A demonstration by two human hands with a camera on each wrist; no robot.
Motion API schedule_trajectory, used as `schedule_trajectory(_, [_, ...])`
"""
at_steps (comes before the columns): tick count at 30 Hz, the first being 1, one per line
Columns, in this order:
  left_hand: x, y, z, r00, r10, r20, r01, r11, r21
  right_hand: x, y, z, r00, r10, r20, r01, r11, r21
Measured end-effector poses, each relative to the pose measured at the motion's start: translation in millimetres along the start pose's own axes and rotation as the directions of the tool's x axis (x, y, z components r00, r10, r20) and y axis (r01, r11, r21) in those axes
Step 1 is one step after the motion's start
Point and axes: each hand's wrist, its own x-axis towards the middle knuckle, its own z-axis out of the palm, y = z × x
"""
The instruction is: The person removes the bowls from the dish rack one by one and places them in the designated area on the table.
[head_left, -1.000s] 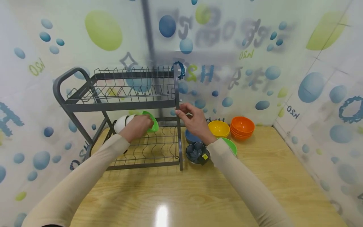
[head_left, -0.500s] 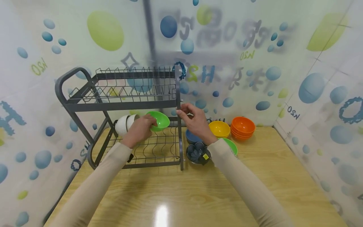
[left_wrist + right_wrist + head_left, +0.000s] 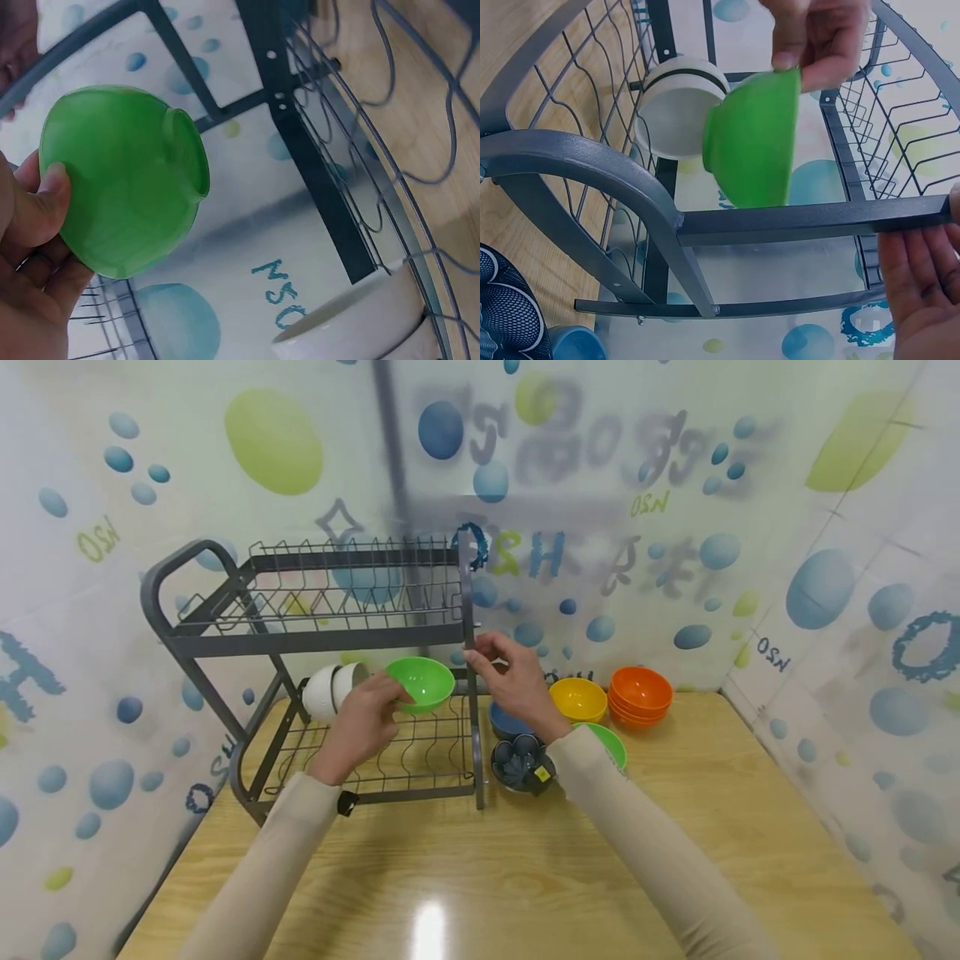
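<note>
My left hand (image 3: 362,727) pinches a green bowl (image 3: 422,683) by its rim, thumb on the outside in the left wrist view. The bowl is held between the two tiers of a dark metal dish rack (image 3: 326,642), above the lower wire shelf. Its inside shows in the head view; the right wrist view shows it on its side, foot toward the white bowls (image 3: 676,112). These white bowls stand on edge at the lower tier's left end. My right hand (image 3: 517,681) grips the rack's right front post, fingers and thumb at the bar.
Right of the rack on the wooden table (image 3: 525,877) are a blue bowl (image 3: 508,720), a dark patterned stack (image 3: 521,763), another green bowl (image 3: 611,745), a yellow bowl (image 3: 579,700) and stacked orange bowls (image 3: 641,695). A patterned wall (image 3: 600,568) closes off the back.
My left hand has drawn the green bowl rightward, away from the white bowls, and tipped it so its inside shows in the head view. My right hand has stayed on the post.
</note>
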Motion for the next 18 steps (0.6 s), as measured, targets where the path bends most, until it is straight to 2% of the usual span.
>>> schedule_trajectory(6, [-12.5,16.5,-6.4,0.996,0.060,-0.067,-0.061,0.998,-0.012,0.0,-2.0,-0.4,1.000,-0.005,-0.004,0.005,1.000,-0.014])
schedule_trajectory(11, [-19.5,28.7,-10.8,0.984,0.122,-0.127,-0.125,0.992,-0.015,0.7,-4.1,-3.4,1.000,0.009,0.008,-0.008,0.999,-0.048])
schedule_trajectory(15, [-26.6,36.1,-13.7,0.972,0.167,-0.167,-0.174,0.984,-0.027,-1.7,-5.7,-9.8,0.997,0.009,0.078,-0.002,0.996,-0.090])
schedule_trajectory(18, [-31.4,42.5,-15.8,0.961,0.197,-0.195,-0.206,0.978,-0.029,-7.7,-6.7,-17.5,0.990,-0.018,0.143,0.038,0.989,-0.141])
